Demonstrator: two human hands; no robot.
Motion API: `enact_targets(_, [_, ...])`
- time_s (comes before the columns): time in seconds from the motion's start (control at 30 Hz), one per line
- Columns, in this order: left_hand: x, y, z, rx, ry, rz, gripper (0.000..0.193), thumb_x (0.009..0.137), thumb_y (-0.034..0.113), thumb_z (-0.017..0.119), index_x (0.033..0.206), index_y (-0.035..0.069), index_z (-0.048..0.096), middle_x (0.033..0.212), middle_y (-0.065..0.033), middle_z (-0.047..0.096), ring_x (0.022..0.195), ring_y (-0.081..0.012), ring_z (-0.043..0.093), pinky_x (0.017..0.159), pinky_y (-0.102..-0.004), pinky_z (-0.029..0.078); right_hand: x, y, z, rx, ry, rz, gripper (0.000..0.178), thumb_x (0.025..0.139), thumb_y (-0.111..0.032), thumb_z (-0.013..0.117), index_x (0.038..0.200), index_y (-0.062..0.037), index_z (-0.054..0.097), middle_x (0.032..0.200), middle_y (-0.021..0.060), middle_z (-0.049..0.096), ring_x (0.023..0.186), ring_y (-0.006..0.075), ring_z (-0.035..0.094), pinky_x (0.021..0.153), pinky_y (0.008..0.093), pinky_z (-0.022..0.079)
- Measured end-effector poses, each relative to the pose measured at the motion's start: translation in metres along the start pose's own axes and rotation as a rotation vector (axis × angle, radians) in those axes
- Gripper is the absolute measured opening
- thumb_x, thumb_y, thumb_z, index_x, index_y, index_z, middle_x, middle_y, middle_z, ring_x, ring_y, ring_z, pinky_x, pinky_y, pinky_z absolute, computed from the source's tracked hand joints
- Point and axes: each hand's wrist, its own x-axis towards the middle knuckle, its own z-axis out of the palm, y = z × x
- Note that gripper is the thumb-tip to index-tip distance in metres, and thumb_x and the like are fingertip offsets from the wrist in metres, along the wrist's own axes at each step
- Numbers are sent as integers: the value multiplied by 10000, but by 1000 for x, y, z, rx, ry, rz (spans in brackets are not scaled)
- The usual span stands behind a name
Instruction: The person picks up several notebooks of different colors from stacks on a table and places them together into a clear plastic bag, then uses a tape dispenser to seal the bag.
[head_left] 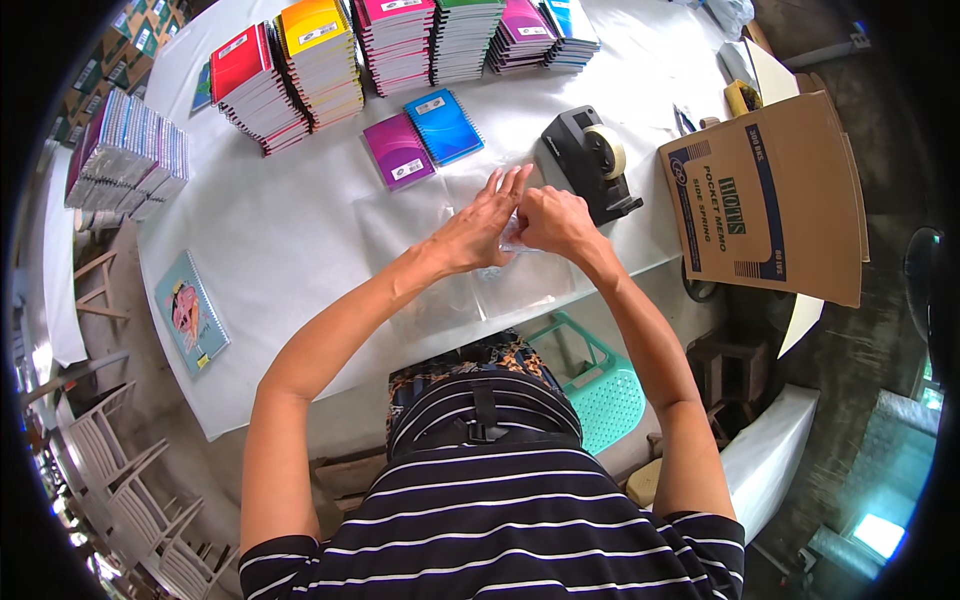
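1. Clear, crinkled plastic film (513, 238) is lying between the left hand (480, 228) and right hand (559, 222), over the white-covered worktop (290, 240).
2. Right fingers are apparently gripping it; left fingers are pointing outward, uncurled.
3. Uneven pulling could be risking a tear.

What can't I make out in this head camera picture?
All in the head view:
1. Grip on the clear plastic: hidden by the left hand and right hand.
2. Inside of the cardboard box: hidden by the wall facing the camera.
3. Green-covered notebook stack: cut off by the upper edge.
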Motion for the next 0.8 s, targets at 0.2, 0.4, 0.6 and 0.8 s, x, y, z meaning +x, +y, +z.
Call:
enact_targets(0.2, [3, -22, -7, -498, -92, 32, 1216, 660, 201, 812, 1524, 127, -41, 1564, -210, 147, 1420, -348, 249, 1153, -417, 289, 3, -17, 2, -324, -13, -22, 301, 689, -325, 763, 862, -82, 725, 770, 109, 700, 727, 304, 695, 628, 399, 541])
enact_targets(0.4, [3, -29, -1, -576, -131, -103, 1195, 679, 378, 837, 1534, 198, 22, 1498, -237, 314, 1401, -345, 301, 1126, -395, 320, 9, -1, -19, -471, -379, 163, 518, 720, -628, 707, 887, -139, 751, 865, 0, 726, 828, 179, 709, 579, 339, 555])
enact_targets(0.6, [-24, -47, 3, -699, 73, -202, 1089, 754, 565, 715, 1531, 137, 83, 1529, -146, 307, 1415, -260, 285, 1166, -382, 219, -34, 92, 2, 152, -286, 234, 658, 816, -649, 594, 900, -6, 705, 890, 135, 711, 856, 261, 701, 750, 395, 574])
enact_targets(0.8, [-64, -21, 17, -877, -8, -253, 693, 877, 542, 578, 1434, 157, 430, 1465, -48, 442, 1421, -214, 259, 1171, -404, 173, -22, 105, 78, 1736, -924, 320, 945, 835, -764, 377, 1324, 44, 434, 1243, 237, 577, 1115, 315, 602, 940, 464, 514])
